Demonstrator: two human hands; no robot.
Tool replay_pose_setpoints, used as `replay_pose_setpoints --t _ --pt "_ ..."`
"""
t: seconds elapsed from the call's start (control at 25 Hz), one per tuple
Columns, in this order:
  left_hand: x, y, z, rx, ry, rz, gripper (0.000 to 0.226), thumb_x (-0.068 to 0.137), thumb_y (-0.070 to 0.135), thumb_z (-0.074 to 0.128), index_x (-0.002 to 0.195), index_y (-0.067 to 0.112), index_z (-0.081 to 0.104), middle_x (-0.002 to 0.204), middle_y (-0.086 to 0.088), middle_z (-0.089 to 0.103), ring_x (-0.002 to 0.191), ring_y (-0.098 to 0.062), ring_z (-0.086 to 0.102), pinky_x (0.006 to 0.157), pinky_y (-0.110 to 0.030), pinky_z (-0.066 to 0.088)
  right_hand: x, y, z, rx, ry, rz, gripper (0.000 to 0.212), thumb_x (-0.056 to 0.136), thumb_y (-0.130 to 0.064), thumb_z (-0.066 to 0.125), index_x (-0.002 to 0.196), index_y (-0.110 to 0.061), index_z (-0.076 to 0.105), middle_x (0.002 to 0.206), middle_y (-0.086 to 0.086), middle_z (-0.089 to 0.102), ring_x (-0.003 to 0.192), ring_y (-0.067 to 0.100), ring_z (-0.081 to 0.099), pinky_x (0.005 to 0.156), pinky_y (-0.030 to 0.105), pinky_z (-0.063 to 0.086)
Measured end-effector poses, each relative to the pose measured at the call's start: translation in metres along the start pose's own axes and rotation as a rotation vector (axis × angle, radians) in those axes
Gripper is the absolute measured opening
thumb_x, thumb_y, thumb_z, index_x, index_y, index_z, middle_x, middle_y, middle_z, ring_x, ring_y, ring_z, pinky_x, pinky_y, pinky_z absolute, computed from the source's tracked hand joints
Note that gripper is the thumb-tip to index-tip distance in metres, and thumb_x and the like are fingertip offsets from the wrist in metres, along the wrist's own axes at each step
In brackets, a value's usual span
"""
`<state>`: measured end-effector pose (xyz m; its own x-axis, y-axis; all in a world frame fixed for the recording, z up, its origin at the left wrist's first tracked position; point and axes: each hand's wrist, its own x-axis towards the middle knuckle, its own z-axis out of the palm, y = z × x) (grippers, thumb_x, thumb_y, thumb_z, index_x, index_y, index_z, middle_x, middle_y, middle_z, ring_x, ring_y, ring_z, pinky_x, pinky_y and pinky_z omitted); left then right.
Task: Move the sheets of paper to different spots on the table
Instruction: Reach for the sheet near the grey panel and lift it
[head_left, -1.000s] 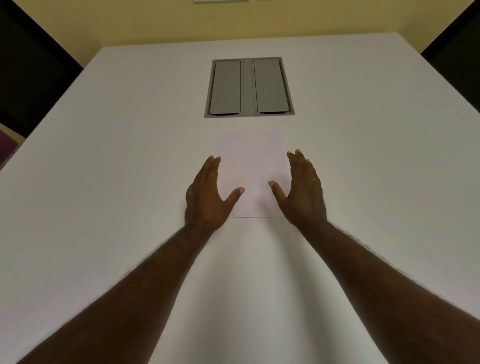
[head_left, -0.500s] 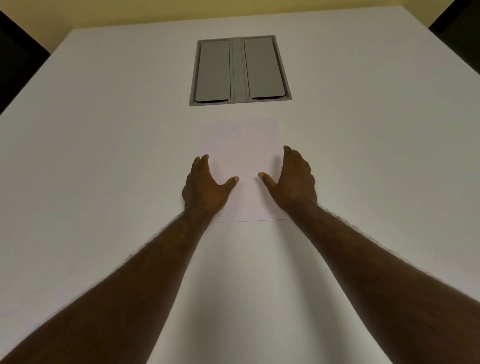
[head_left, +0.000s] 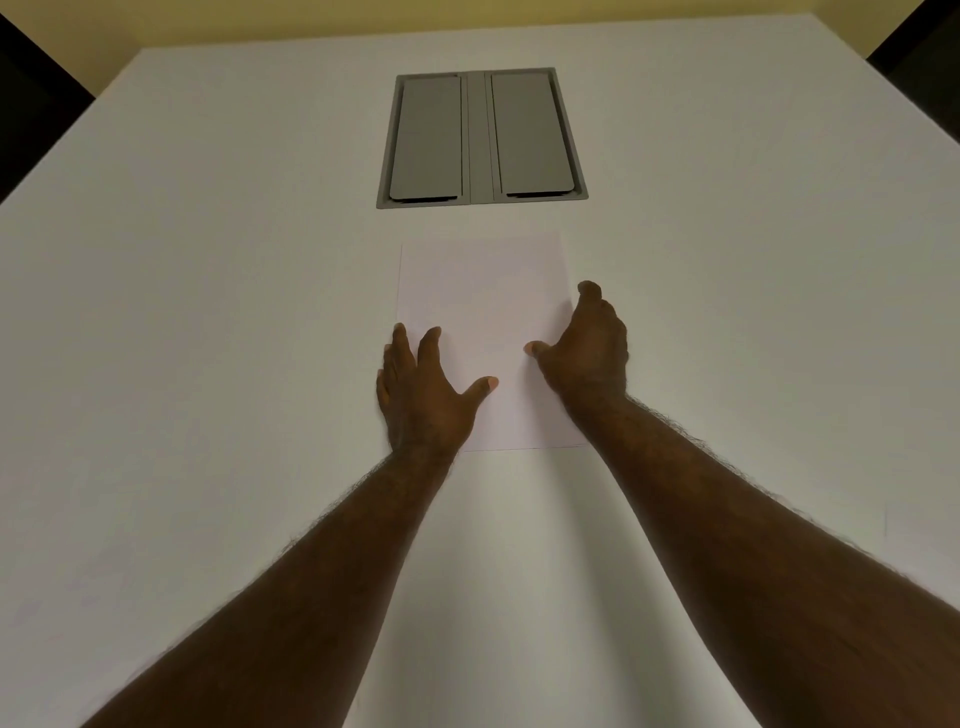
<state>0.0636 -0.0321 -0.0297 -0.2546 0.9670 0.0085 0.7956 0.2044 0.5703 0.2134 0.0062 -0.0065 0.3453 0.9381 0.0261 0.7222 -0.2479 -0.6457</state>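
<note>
A white sheet of paper (head_left: 480, 306) lies flat on the white table (head_left: 208, 364), just in front of a grey hatch. My left hand (head_left: 423, 395) rests flat on the sheet's near left edge, fingers spread, with the thumb lying on the paper. My right hand (head_left: 587, 348) is at the sheet's right edge. Its fingers are curled down over that edge and the thumb tip presses on top of the paper. Whether the edge is pinched between them is hidden by the hand.
A grey recessed hatch with two lids (head_left: 482, 137) is set into the table beyond the sheet. Dark chair shapes stand at the far left corner (head_left: 31, 119) and the far right corner (head_left: 924, 57). A faint straight edge (head_left: 884, 519) shows on the table near my right forearm.
My right hand's fingers have curled from flat into a bent grip at the sheet's right edge. My left hand has spread flatter. The sheet lies in the same place.
</note>
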Motion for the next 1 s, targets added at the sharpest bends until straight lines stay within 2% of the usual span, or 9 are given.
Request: replay_pose_setpoints --t 0.12,0.24,0.4,0.52,0.64,0.76,0.84,1.0 --pt "-0.002 0.001 0.001 -0.010 0.016 0.009 0.083 0.079 0.055 0.068 0.147 0.022 0.033 0.162 -0.008 0.010 0.149 -0.025 0.008 0.121 -0.042 0.010 0.001 0.002 -0.002 0.033 0.082 -0.027 0.049 0.079 -0.016 0.077 0.121 -0.008 0.054 0.112 0.011 0.066 0.106 0.030 0.060 0.085 0.033 0.044" --pt "-0.002 0.001 0.002 -0.023 0.025 0.005 0.081 0.079 0.053 0.069 0.145 0.023 0.035 0.162 -0.008 0.012 0.149 -0.026 0.008 0.120 -0.042 0.010 0.004 0.003 -0.003 0.080 0.145 -0.017 0.031 0.082 -0.015 0.074 0.111 -0.009 0.063 0.101 0.009 0.070 0.094 0.025 0.064 0.076 0.025 0.039" --pt "-0.002 0.004 0.001 -0.012 0.048 0.019 0.084 0.078 0.051 0.070 0.146 0.021 0.032 0.161 -0.010 0.013 0.149 -0.027 0.011 0.120 -0.045 0.013 0.007 0.006 -0.005 0.194 0.137 0.037 0.020 0.086 -0.016 0.069 0.105 -0.009 0.070 0.097 0.007 0.072 0.092 0.023 0.065 0.079 0.024 0.042" --pt "-0.002 0.006 -0.002 0.003 0.014 0.004 0.095 0.080 0.053 0.068 0.152 0.018 0.016 0.162 -0.012 0.007 0.149 -0.028 0.009 0.120 -0.047 0.013 -0.001 0.004 -0.007 0.353 0.098 -0.025 0.012 0.089 -0.012 0.063 0.097 -0.007 0.071 0.093 0.007 0.072 0.086 0.020 0.064 0.075 0.024 0.043" --pt "-0.003 0.011 -0.016 -0.087 0.032 -0.060 0.097 0.084 0.054 0.062 0.153 0.015 0.007 0.162 -0.015 0.006 0.149 -0.030 0.010 0.119 -0.048 0.015 -0.011 0.002 -0.017 0.456 0.069 -0.049 0.014 0.091 -0.013 0.061 0.099 -0.007 0.070 0.093 0.006 0.073 0.083 0.020 0.065 0.077 0.029 0.050" --pt "0.000 0.020 -0.043 -0.303 0.170 -0.115 0.092 0.087 0.051 0.059 0.153 0.010 0.009 0.160 -0.014 0.016 0.148 -0.028 0.017 0.120 -0.043 0.017 -0.020 -0.001 -0.033 0.580 0.051 -0.033 0.013 0.090 -0.016 0.061 0.098 -0.010 0.071 0.089 0.004 0.074 0.084 0.021 0.067 0.079 0.036 0.054" --pt "0.002 0.027 -0.069 -0.390 0.231 -0.117 0.086 0.089 0.048 0.057 0.152 0.010 0.014 0.156 -0.012 0.030 0.143 -0.028 0.030 0.118 -0.045 0.023 -0.029 -0.006 -0.049 0.690 0.032 -0.024 0.012 0.090 -0.017 0.062 0.097 -0.016 0.071 0.090 0.001 0.075 0.086 0.020 0.070 0.081 0.037 0.056" --pt "-0.016 0.038 -0.115 -0.451 0.271 -0.099 0.060 0.094 0.043 0.051 0.145 0.017 0.030 0.133 -0.010 0.056 0.124 -0.027 0.051 0.111 -0.050 0.032 -0.056 -0.014 -0.087 0.793 -0.004 -0.041 0.015 0.089 -0.018 0.063 0.090 -0.030 0.071 0.089 -0.005 0.076 0.086 0.016 0.072 0.082 0.038 0.058"
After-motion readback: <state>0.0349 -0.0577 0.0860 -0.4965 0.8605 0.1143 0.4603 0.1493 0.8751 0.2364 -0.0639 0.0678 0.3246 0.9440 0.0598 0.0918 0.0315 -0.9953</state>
